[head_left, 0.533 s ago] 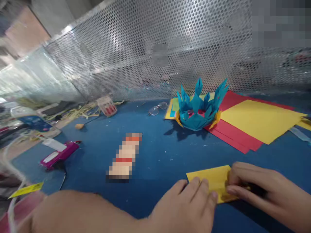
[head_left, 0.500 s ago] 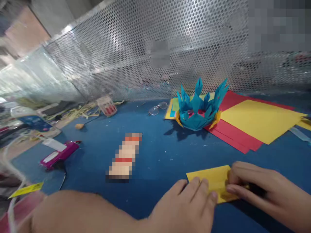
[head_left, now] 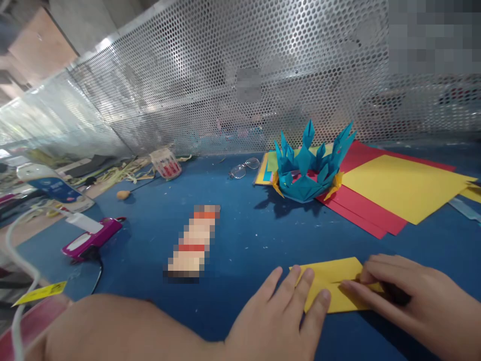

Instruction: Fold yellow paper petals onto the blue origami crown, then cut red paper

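Note:
A folded piece of yellow paper [head_left: 334, 273] lies on the blue tabletop at the lower right, with a crease line running along its middle. My left hand [head_left: 281, 306] rests on its left end, fingers spread and lying flat. At the right end, my right hand [head_left: 409, 293] is closed, thumb and curled forefinger pressed on the paper near the crease. Part of the right end is hidden under that hand. Beyond the hands stands a blue folded-paper crown [head_left: 306, 170] with pointed tips and orange pieces at its base.
Yellow [head_left: 406, 185] and red paper sheets [head_left: 376, 215] lie right of the crown. Eyeglasses [head_left: 244, 168] sit near the perforated metal panel [head_left: 195, 75]. A blurred-out flat item [head_left: 193, 243] lies mid-table. Leftward are a purple power strip [head_left: 92, 238], a bottle [head_left: 52, 185] and a plastic cup [head_left: 165, 163].
My left hand's fingers have spread and shifted slightly left on the yellow paper. My right thumb has moved a little left and up along it, and the paper looks flatter.

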Demonstrator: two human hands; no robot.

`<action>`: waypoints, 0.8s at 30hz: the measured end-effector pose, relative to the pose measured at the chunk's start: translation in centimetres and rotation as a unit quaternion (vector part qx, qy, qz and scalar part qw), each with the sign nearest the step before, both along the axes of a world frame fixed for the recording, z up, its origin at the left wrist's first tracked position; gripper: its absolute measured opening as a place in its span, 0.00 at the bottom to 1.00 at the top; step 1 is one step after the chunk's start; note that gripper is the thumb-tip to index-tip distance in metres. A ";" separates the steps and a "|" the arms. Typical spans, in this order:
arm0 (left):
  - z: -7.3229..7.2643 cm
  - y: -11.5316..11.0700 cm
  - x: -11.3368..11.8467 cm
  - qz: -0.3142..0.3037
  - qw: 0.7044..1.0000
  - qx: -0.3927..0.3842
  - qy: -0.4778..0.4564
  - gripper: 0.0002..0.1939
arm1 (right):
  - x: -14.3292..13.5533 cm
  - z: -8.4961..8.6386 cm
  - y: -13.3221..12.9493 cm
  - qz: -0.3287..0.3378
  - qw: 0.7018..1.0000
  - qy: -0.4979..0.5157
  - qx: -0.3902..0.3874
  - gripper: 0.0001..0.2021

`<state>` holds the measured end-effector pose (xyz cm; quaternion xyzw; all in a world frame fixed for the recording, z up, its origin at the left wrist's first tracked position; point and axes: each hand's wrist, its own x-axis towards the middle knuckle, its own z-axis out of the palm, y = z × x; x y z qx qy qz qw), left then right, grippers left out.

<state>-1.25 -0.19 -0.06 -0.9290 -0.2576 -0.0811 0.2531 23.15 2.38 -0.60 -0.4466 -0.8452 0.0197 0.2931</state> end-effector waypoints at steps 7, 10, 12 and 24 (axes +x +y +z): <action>0.9 0.4 0.4 0.001 0.996 -0.075 0.049 0.24 | 0.1 -0.9 0.0 -0.014 0.999 0.000 0.036 0.27; 0.9 0.5 0.5 -0.006 0.996 -0.071 0.049 0.24 | 0.2 -1.0 0.0 -0.023 0.999 0.007 0.036 0.25; 0.9 0.5 0.6 -0.010 0.996 -0.069 0.048 0.24 | 0.2 -0.8 0.0 -0.028 0.999 0.023 0.038 0.24; 0.3 0.6 0.4 -0.038 0.998 -0.033 0.035 0.25 | -0.2 -0.4 0.0 -0.017 0.995 0.086 -0.050 0.24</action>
